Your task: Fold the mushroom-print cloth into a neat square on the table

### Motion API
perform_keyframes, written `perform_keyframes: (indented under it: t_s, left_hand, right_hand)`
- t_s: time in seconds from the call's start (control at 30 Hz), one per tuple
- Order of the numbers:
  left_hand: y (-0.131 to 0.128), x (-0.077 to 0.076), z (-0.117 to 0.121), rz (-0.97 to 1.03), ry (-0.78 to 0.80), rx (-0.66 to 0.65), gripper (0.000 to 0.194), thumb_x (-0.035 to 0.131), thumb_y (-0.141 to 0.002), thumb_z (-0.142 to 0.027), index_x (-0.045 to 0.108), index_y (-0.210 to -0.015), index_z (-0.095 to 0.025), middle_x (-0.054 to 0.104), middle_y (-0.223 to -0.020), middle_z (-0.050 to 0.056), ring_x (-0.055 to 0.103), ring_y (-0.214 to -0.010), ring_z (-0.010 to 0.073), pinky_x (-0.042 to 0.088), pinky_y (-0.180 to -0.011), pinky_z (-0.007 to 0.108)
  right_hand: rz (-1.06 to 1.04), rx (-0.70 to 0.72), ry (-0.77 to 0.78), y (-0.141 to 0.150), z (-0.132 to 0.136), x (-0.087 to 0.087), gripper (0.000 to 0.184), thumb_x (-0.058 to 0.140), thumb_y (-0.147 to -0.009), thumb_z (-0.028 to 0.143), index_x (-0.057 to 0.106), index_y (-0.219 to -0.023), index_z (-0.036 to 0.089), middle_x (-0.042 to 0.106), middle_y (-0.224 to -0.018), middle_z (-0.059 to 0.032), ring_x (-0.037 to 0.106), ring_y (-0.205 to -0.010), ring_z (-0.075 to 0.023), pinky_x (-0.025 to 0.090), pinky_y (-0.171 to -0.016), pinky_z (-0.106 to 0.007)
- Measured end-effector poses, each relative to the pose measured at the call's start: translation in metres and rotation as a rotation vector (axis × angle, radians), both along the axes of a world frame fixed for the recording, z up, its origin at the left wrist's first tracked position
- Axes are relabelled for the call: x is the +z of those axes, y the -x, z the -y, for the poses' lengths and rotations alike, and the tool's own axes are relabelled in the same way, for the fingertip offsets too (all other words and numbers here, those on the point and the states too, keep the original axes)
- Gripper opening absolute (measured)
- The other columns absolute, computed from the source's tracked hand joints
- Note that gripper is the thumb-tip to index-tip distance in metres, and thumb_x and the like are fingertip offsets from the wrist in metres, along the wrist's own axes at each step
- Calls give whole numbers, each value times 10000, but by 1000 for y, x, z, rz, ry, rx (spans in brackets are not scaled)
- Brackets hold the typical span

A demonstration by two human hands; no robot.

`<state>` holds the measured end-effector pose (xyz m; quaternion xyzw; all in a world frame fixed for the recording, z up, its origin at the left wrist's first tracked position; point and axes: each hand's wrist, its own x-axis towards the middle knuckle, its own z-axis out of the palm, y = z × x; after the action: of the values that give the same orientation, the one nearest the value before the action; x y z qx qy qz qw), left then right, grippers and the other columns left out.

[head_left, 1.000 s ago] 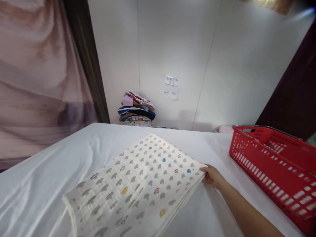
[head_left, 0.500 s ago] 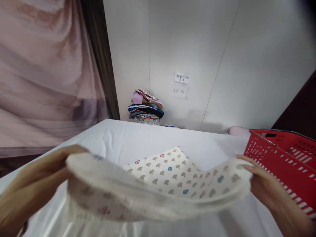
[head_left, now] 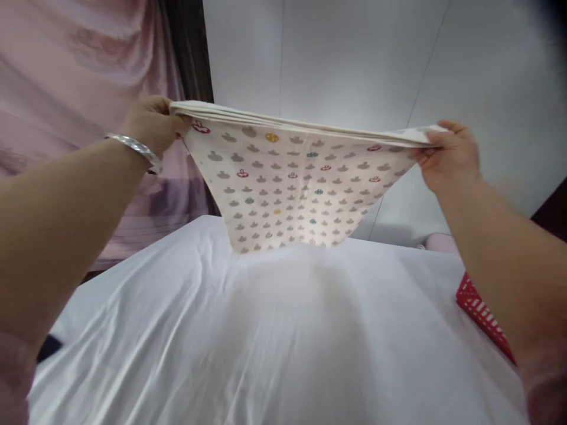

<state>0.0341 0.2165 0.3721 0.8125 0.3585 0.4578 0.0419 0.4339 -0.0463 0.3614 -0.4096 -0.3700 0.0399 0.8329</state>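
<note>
A cream cloth [head_left: 287, 183] printed with small grey, red, blue and yellow mushroom shapes hangs stretched between my hands, folded in several layers along its top edge. My left hand [head_left: 155, 124] pinches the top left corner; a silver bangle [head_left: 135, 146] circles that wrist. At the opposite corner, my right hand [head_left: 452, 153] grips the cloth between thumb and fingers. The cloth slopes away from me, its lower edge near the far part of the white-covered table [head_left: 283, 330]. Whether that edge touches the table I cannot tell.
Part of a red plastic basket [head_left: 481, 313] shows at the right, mostly behind my right forearm. A pink curtain [head_left: 101, 71] hangs on the left, and a pale panelled wall [head_left: 354, 59] stands behind the table. A pink object [head_left: 440, 243] lies beyond the far right edge.
Both hands have risen from low over the table to well above it, lifting the cloth. It was bunched in a curve and now hangs spread out and taut along the top.
</note>
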Motion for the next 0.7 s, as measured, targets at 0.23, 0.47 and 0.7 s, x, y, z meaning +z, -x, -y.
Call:
perform_keyframes:
  t_s: [0.23, 0.47, 0.7]
  left_hand:
    - [33, -117, 21, 92, 313, -154, 536, 522, -757, -466, 554, -1045, -14, 617, -907, -1, 557, -863, 114, 420, -848, 323]
    - [71, -317, 44, -304, 519, -267, 579, 510, -663, -677, 621, -894, -157, 578, -1130, 102, 531, -1018, 221, 405, -937, 338]
    - [100, -357, 44, -218, 531, -193, 474, 471, -717, -588, 635, -868, -169, 490, -1248, 116, 494, -1113, 234, 370, -997, 347]
  right_hand:
    - [-4, 27, 260, 23, 83, -110, 287, 694, -622, 94, 619, -857, 240, 654, -777, 2, 620, -703, -133, 481, -511, -196]
    - [-488, 91, 988, 87, 149, -312, 395, 792, -499, 230, 604, -844, 193, 645, -700, 15, 555, -524, -94, 480, -499, -206]
    - [-577, 208, 937, 121, 180, -344, 410, 773, -571, 287, 572, -924, 228, 609, -666, 32, 568, -570, -115, 485, -536, -223]
